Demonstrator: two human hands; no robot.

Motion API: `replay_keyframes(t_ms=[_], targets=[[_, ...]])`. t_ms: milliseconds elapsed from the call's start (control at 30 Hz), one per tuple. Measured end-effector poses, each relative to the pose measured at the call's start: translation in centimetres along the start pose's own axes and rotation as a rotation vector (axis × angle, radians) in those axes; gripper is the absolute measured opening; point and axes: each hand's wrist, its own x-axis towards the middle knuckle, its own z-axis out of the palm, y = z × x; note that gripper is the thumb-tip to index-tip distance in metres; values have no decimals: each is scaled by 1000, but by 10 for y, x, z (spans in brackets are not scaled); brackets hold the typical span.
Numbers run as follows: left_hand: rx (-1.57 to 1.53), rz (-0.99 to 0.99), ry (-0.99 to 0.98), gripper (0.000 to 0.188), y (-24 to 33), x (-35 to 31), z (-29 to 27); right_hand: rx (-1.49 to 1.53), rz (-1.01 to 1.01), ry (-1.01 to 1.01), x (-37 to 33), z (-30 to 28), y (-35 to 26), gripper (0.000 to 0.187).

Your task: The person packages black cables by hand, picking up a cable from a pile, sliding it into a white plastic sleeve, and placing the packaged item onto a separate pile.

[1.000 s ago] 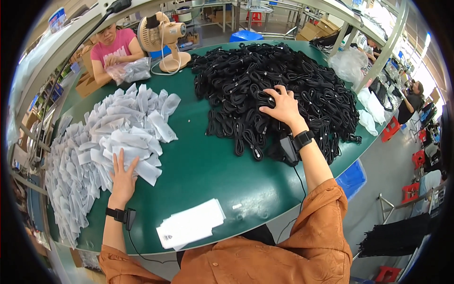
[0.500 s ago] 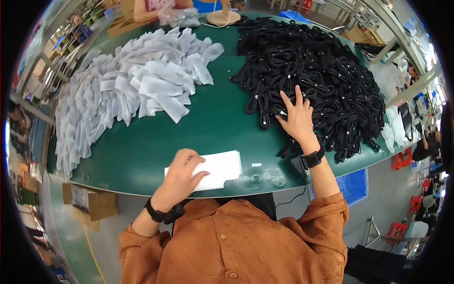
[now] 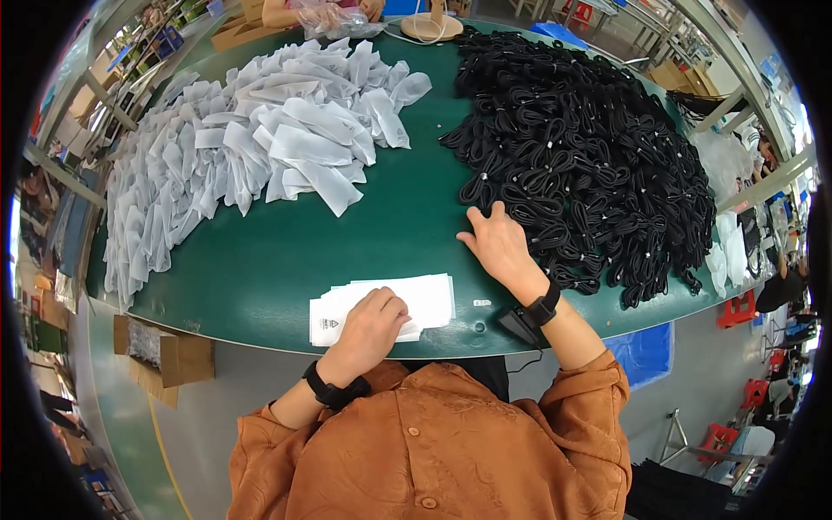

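My left hand [image 3: 373, 331] rests on a stack of flat white bags [image 3: 429, 299] by the near table edge. Its fingers are bent and pressed together on the upper bag, seemingly pinching it; the fingertips are partly hidden. My right hand [image 3: 499, 247] is palm down at the left edge of a big pile of coiled black cables [image 3: 598, 165]. Thumb and fingers are apart, and I see no cable held in them; the underside of the palm is hidden. Further left lies a heap of filled, frosted white bags [image 3: 312, 143].
The green table [image 3: 390, 234] carries both heaps. A small dark device [image 3: 520, 325] with a cord sits below my right wrist. Cartons [image 3: 186, 360] stand on the floor at left, a blue bin [image 3: 643, 354] at right. Across the table, another person's hands [image 3: 371, 9] are near clear plastic.
My right hand has moved left and nearer to me, off the cable pile to its edge. My left hand has shifted right over the bags, its fingers drawn together.
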Motion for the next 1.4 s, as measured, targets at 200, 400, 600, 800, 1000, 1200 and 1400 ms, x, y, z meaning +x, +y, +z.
replay_keyframes(t_ms=[200,400,600,800,1000,1200,1400], targets=[[-93,-68,77,10,0,0,4,420,118,24,-31,-13,1,23],[-129,-77,75,8,-1,-2,2,766,43,-41,-88,-52,-42,32],[-314,-263,63,7,-3,-2,0,564,-255,-113,-102,-58,-50,37],[-380,-229,50,8,4,1,-7,635,-376,-222,-97,-47,-47,34],[-148,172,108,13,7,15,-13,1341,412,-630,-89,-31,-52,36],[-240,27,177,11,8,31,-22,858,-257,-3,-74,-43,-63,36],[-475,-150,99,6,1,40,-39,982,-408,160,-53,-52,-59,34]])
